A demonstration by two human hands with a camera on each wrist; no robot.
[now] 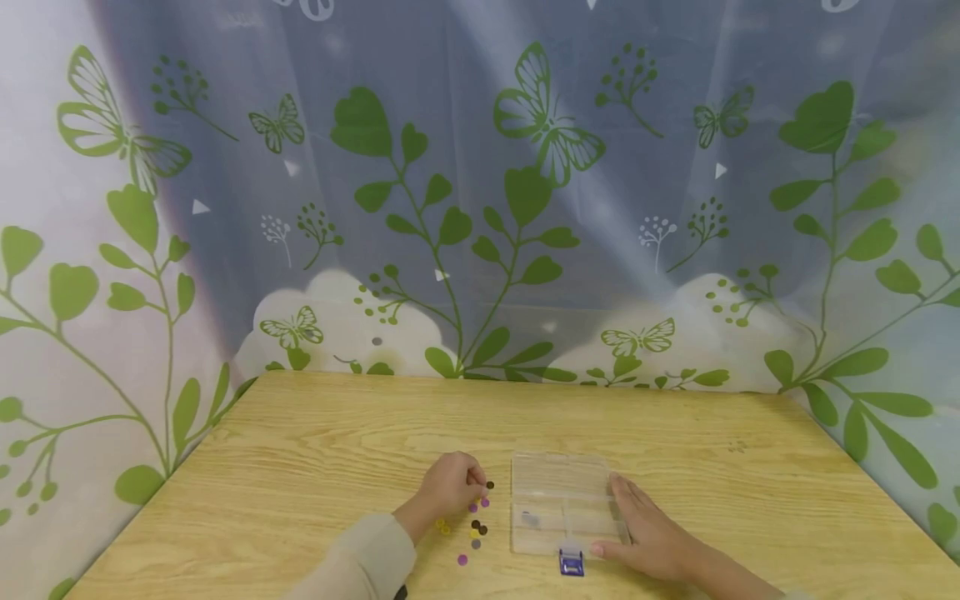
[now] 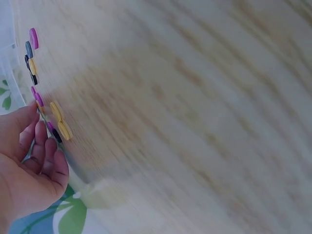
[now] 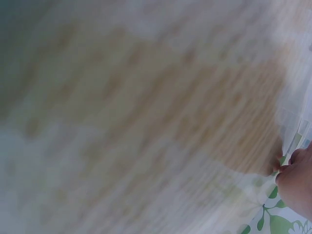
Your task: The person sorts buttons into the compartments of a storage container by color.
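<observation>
My left hand (image 1: 453, 483) is low over the table, beside loose small buttons. Its fingers are bent, and the thumb tip meets a purple button (image 2: 39, 100) in the left wrist view; I cannot tell whether one is pinched. A black button (image 1: 491, 485) lies just past its fingertips. A clear plastic compartment box (image 1: 540, 475) with a blue latch (image 1: 572, 563) sits to the right. My right hand (image 1: 648, 533) holds this box at its right side, thumb by the front edge and fingers along the side. A grey piece (image 1: 530, 519) shows through the front left compartment.
Nearer the table's front lie two yellow buttons (image 1: 443, 527), a pair of black buttons (image 1: 479, 527), a grey button (image 1: 476, 544) and a purple button (image 1: 462, 560). The wooden table (image 1: 337, 433) reaches back to a patterned curtain (image 1: 465, 208).
</observation>
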